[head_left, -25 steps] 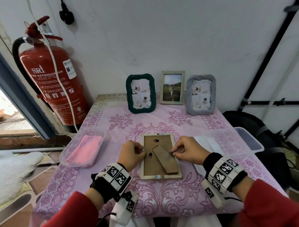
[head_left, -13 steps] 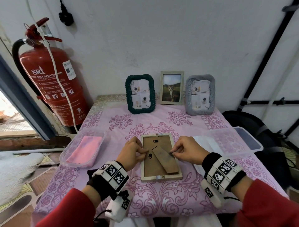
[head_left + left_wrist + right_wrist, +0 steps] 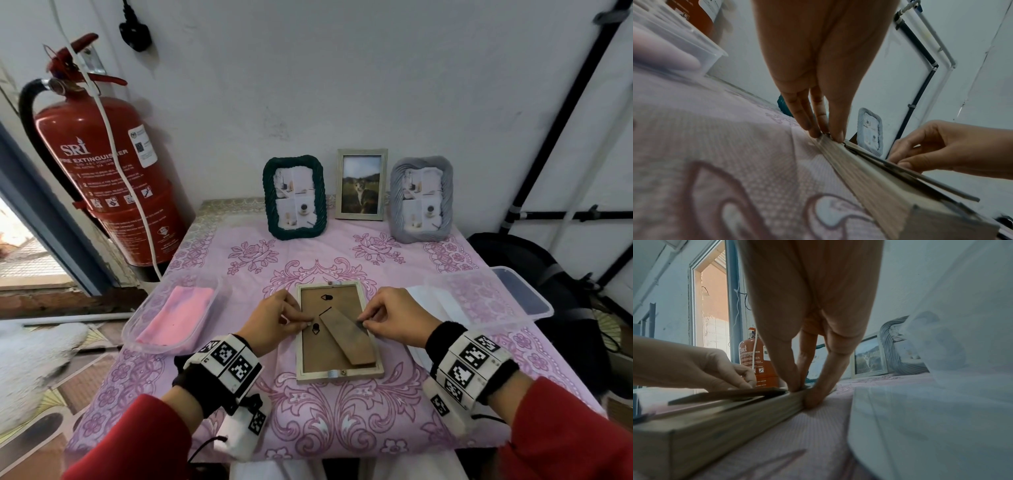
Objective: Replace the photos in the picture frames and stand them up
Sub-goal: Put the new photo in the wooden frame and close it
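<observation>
The picture frame (image 3: 337, 334) lies face down at the lower centre of the head view, on the pink-patterned cloth of the counter (image 3: 342, 428). This position exposes its brown backing board, so that the retaining tabs along the side edges can be reached. The frame has a pale ribbed moulding. Its dark stand flap (image 3: 346, 337) lies diagonally across the backing, close to flat.

The left hand (image 3: 277, 322) sits at the left edge of the frame, fingertips pinched together on a small tab. The right hand (image 3: 397, 317) mirrors it at the right edge, fingers curled, tips pressed at the rim near the flap. Judged from this, the step in hand is turning the tabs, to release or lock the backing.

Three frames stand upright along the wall in the upper centre: a green frame (image 3: 294, 197), a cat photo frame (image 3: 362, 184) and a grey frame (image 3: 422, 197). A clear tray (image 3: 171, 318) holding a pink cloth is at the left.
</observation>
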Demonstrator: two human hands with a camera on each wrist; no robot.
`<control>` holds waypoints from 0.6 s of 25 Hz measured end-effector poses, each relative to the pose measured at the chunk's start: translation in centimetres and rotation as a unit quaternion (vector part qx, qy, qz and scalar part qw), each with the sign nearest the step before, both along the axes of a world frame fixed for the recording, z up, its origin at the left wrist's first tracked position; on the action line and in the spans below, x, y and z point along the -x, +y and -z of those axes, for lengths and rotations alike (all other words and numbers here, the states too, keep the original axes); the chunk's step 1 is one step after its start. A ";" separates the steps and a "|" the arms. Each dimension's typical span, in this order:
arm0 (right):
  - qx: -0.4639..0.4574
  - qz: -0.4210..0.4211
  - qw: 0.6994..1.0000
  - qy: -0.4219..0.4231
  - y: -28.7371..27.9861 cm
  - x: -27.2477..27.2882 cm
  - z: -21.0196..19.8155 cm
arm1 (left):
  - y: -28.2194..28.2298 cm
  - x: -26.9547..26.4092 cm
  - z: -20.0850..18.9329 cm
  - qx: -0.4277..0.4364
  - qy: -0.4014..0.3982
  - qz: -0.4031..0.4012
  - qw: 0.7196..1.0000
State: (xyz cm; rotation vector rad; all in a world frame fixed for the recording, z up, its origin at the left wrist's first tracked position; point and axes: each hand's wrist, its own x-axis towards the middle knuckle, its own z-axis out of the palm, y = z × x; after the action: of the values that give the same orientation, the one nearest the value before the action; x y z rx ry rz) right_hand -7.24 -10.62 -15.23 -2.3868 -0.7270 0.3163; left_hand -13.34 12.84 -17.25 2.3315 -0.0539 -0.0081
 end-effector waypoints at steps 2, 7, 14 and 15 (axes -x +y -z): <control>0.023 -0.008 1.000 -0.014 0.1 -0.1 -0.2 | 0.3 -0.1 -0.1 -0.012 -0.009 -0.013 1.000; 0.014 0.037 0.996 -0.082 2.1 -1.9 -0.8 | -1.2 1.0 -1.8 -0.043 -0.038 0.108 0.993; 0.117 -0.011 0.991 -0.059 4.7 -3.9 -0.1 | -3.1 1.5 -1.1 -0.007 0.099 0.225 0.969; 0.133 -0.018 0.989 -0.064 4.7 -3.9 0.1 | -3.0 1.5 -1.0 -0.001 0.096 0.224 0.970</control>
State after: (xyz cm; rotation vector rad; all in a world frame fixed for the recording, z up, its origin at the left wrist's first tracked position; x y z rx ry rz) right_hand -3.34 -5.93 -15.28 -2.6674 -0.8327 0.2926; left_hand -14.79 9.84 -16.28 2.2619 -0.4815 -0.4592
